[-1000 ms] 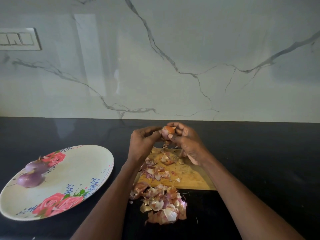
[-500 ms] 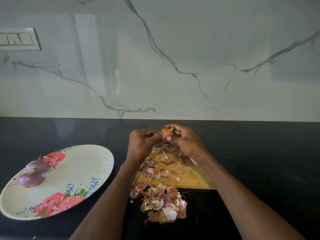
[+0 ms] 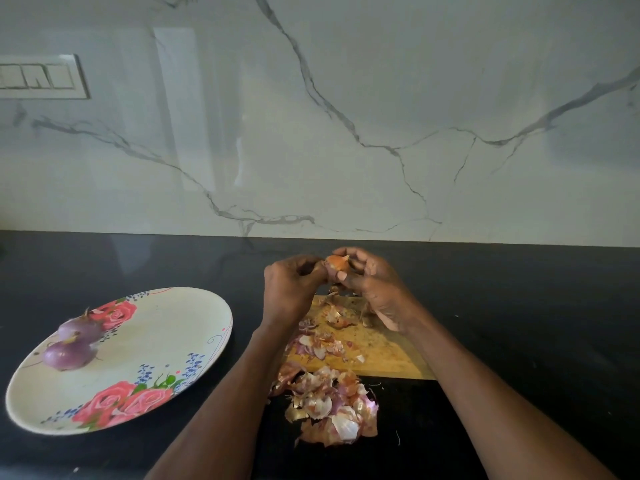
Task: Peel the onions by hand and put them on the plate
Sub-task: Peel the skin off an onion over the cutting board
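A wooden cutting board (image 3: 377,355) lies on the black countertop (image 3: 519,306) at about five o'clock. Behind rises a veined marble backsplash (image 3: 346,116), with a switch plate (image 3: 41,77) at ten o'clock.

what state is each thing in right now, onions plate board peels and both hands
small orange-skinned onion: held up, skin partly on
left hand: pinching the onion
right hand: gripping the onion
two peeled purple onions: lying on the plate
floral oval plate: flat on counter
wooden cutting board: strewn with peels
pile of onion peels: loose on counter
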Demonstrator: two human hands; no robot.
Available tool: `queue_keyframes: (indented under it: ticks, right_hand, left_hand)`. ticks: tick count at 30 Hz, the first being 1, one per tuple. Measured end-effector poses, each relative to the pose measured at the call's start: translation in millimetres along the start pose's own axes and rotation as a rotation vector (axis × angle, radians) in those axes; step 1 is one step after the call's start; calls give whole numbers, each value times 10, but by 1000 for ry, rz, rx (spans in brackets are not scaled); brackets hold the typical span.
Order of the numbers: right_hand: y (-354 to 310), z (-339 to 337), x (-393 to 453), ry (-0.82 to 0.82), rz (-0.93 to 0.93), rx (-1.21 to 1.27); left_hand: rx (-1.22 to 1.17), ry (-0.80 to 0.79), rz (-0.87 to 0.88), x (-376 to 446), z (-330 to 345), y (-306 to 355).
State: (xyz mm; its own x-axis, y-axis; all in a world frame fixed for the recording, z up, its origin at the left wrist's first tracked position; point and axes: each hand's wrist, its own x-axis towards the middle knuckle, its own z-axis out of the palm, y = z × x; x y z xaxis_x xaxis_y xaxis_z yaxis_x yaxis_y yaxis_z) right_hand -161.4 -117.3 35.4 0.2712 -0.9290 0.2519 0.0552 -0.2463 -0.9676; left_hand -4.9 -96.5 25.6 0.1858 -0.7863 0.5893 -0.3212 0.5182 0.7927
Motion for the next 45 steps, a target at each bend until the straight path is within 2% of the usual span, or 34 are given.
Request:
queue_keyframes:
  ticks: [7, 17, 24, 29, 34, 38, 45]
  right_hand:
    - [15, -40, 30, -34, 21, 181]
    - [7, -20, 19, 52, -1, 56]
    - [-8, 7, 15, 75, -49, -29]
    - [2, 14, 15, 82, -98, -165]
    - [0, 54, 12, 87, -99, -259]
    - [-9, 59, 3, 60, -74, -120]
    - [-40, 9, 32, -30, 22, 301]
  left_hand:
    - [-215, 15, -186, 99, -12, -46]
    - [-327, -141, -228, 114, -28, -41]
    - [-155, -174, -120, 109, -69, -37]
    - [174, -138, 117, 62, -61, -68]
    - [249, -105, 152, 30, -60, -60]
    - [194, -49, 102, 26, -17, -44]
    - [-50, 63, -163, 96, -39, -57]
